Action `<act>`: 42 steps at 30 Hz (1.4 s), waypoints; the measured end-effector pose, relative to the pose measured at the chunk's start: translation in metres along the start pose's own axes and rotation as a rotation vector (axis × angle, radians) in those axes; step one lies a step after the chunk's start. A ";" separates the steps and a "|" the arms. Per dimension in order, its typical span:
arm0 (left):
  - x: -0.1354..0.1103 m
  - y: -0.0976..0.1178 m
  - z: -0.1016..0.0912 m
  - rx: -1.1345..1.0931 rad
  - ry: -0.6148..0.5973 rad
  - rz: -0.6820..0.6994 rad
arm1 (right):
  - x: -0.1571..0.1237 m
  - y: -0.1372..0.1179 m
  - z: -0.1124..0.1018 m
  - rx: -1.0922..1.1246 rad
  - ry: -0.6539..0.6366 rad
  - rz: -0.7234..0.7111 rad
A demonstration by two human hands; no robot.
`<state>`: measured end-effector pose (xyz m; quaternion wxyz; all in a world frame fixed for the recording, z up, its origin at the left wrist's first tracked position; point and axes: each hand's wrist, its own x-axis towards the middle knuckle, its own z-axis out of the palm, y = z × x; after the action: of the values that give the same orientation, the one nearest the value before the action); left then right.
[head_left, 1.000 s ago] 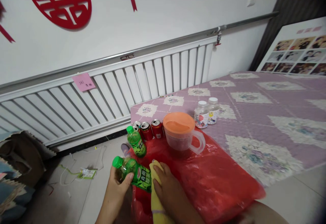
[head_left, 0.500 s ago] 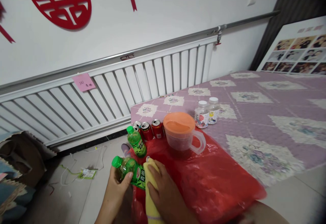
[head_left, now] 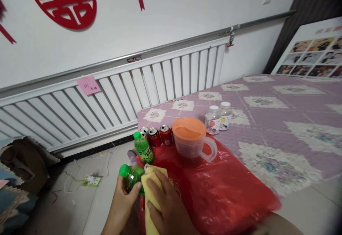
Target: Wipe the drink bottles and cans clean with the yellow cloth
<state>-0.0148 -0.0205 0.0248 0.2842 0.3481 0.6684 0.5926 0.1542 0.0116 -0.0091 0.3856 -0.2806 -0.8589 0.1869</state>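
Cloth point(head_left: 151, 191), folded, fills curled right hand point(head_left: 169, 203); curled left hand point(head_left: 123, 197) clasps 1 rounded plastic bottle point(head_left: 135, 176).

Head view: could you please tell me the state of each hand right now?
Left hand: closed around a green-capped bottle.
Right hand: holding a yellow cloth against that bottle.

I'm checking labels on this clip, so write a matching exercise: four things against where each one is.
1. Yellow fabric cloth
2. Lower green-capped plastic bottle
3. Translucent plastic jug with orange lid
4. Pink paper note

A. on the white ribbed radiator
B. in the left hand
C. on the red plastic sheet
D. in the right hand

Pairs: 1-D, 2-B, 3-C, 4-A.
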 end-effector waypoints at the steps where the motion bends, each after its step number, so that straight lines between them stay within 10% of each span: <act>1: -0.001 0.000 0.000 0.001 -0.018 0.005 | -0.001 -0.002 0.001 -0.006 0.023 -0.034; 11: -0.006 0.001 -0.003 0.005 -0.204 0.024 | 0.010 0.019 -0.017 0.040 -0.174 0.315; 21: -0.012 0.007 0.002 0.005 -0.253 0.024 | 0.001 -0.008 -0.021 0.010 0.082 -0.007; 31: -0.012 0.003 -0.008 0.018 -0.322 0.002 | 0.011 0.011 -0.030 0.031 -0.185 0.289; 42: -0.014 0.002 -0.014 0.029 -0.262 0.024 | 0.007 0.006 -0.020 -0.070 -0.168 0.229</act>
<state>-0.0168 -0.0401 0.0280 0.3569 0.4347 0.6299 0.5357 0.1675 0.0227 0.0042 0.2785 -0.3735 -0.8564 0.2227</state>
